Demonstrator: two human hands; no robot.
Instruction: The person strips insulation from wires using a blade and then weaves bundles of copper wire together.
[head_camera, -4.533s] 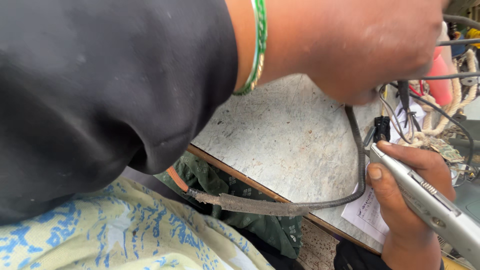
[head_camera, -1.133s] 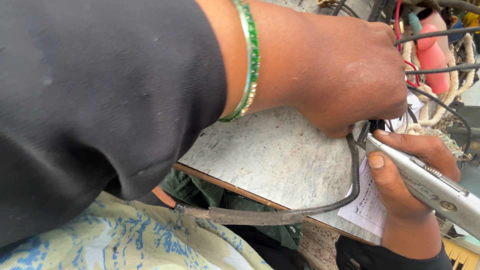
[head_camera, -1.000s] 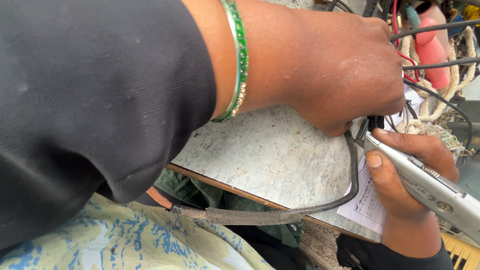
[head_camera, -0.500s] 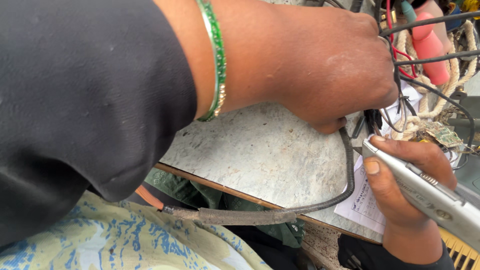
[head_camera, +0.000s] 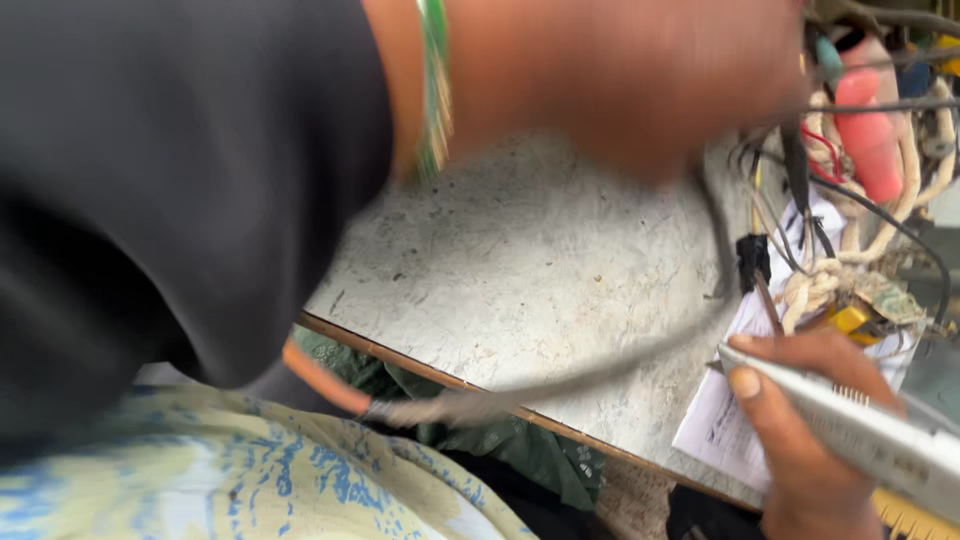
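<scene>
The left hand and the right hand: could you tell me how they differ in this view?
The left hand is raised above the grey tabletop, blurred, with a green bangle at its wrist; the right hand is low at the table's edge, sharp, bare-wristed. The right grips a silver tool; what the left holds is unclear. Both are bare.

A single head-worn camera looks steeply down from very close, over the left forearm, onto the grey tabletop (head_camera: 520, 270) edge. The near arm fills the upper frame, blurred, probably by motion. No second view exists.
</scene>
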